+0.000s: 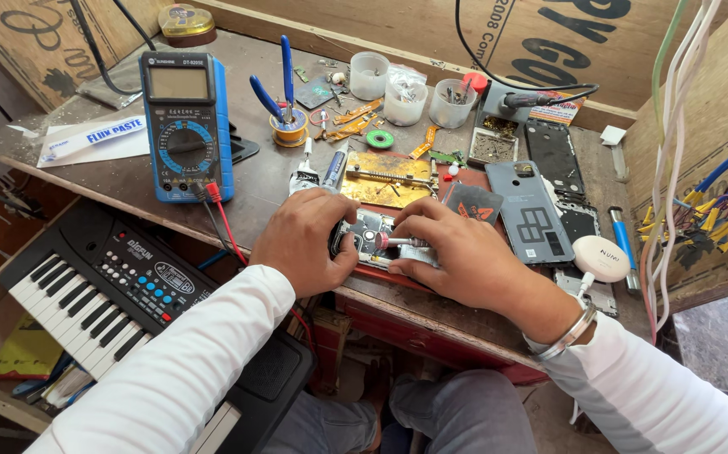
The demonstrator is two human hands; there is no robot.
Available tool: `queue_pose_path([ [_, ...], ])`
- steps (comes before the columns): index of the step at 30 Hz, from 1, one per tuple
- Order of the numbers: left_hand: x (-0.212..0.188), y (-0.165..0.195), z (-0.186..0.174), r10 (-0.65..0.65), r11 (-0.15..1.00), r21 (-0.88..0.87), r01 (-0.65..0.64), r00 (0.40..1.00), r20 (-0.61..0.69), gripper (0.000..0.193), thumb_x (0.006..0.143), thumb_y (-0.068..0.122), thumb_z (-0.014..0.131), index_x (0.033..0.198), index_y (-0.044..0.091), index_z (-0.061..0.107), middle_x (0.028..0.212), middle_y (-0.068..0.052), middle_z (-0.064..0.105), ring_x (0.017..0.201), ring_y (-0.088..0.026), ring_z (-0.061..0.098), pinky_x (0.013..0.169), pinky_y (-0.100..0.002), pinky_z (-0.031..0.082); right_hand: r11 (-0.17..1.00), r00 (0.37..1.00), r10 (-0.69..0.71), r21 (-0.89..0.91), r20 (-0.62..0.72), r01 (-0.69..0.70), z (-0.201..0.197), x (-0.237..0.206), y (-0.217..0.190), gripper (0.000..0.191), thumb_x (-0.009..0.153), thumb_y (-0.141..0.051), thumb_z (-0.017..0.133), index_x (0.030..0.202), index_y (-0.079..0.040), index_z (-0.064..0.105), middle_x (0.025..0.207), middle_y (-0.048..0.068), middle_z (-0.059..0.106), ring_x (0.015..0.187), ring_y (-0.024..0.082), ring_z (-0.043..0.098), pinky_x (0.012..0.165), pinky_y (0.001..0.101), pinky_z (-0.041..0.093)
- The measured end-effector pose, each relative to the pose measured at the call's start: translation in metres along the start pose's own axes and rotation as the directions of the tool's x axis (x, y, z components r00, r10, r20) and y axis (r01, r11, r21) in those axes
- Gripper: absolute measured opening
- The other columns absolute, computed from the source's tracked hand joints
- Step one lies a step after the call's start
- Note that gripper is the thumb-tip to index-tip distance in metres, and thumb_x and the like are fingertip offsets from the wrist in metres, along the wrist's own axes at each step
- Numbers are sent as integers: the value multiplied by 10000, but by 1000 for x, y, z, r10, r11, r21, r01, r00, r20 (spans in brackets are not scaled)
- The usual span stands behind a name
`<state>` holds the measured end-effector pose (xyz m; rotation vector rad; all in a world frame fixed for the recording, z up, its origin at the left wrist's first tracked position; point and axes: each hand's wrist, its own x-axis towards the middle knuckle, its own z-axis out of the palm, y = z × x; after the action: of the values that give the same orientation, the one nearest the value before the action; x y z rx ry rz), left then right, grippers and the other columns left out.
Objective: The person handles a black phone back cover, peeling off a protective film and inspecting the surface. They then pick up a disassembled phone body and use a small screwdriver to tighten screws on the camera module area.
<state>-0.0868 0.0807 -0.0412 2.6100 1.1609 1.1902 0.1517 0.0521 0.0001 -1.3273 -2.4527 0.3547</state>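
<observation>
An opened phone [370, 229] with its inner board exposed lies at the near edge of the workbench [120, 181]. My left hand [307, 240] grips its left end, fingers curled around it. My right hand [456, 252] rests on the phone's right part and pinches a small screwdriver [393, 242] with a reddish collar, its tip laid toward the board. Both arms wear white sleeves; a metal bangle sits on the right wrist.
A blue multimeter [185, 122] with red and black leads stands at the left, blue pliers [284, 84] and plastic cups [404, 99] behind. A grey phone back cover [532, 210] and white round case [601, 256] lie right. A black keyboard [111, 290] sits lower left. Wires [700, 210] hang right.
</observation>
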Motion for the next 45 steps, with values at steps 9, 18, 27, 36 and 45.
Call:
queue_pose_path([
  [9,-1,0,-1,42,999,18,-41,999,-21,194,742,100,675,929,64,635,929,-135,693,971,-347,652,948,-466,497,977,985,-175,124,9,172,-9,2,15,366,812,-258,771,1133,-96,703,1230,33,636,1027,249,679,818,387,547],
  [18,-1,-1,1,56,998,23,-55,998,-42,266,744,95,681,1002,57,628,945,-155,681,1012,-373,634,963,-479,479,997,997,-36,66,-72,41,2,1,6,377,775,-335,823,1054,-104,716,1175,12,665,1049,250,674,814,402,541],
  [27,-1,-1,0,73,997,14,-73,997,-31,219,739,84,677,951,61,628,940,-133,683,1001,-356,635,986,-475,469,976,989,-150,157,-13,150,-7,3,15,400,793,-316,797,1099,-75,705,1216,48,652,1054,260,682,856,381,544],
  [36,-1,-1,0,93,996,14,-93,995,-37,216,732,74,670,943,63,624,933,-122,680,984,-354,628,964,-470,471,986,991,-99,126,-92,110,2,4,14,401,764,-301,840,1045,-54,695,1168,62,679,1063,278,671,864,389,532],
  [45,1,0,-1,123,992,8,-123,991,-56,177,732,77,663,894,64,592,987,-122,699,989,-343,633,978,-471,469,950,969,-236,195,-68,245,-6,6,25,380,808,-276,813,1086,-46,697,1202,85,679,1102,279,675,905,380,533],
])
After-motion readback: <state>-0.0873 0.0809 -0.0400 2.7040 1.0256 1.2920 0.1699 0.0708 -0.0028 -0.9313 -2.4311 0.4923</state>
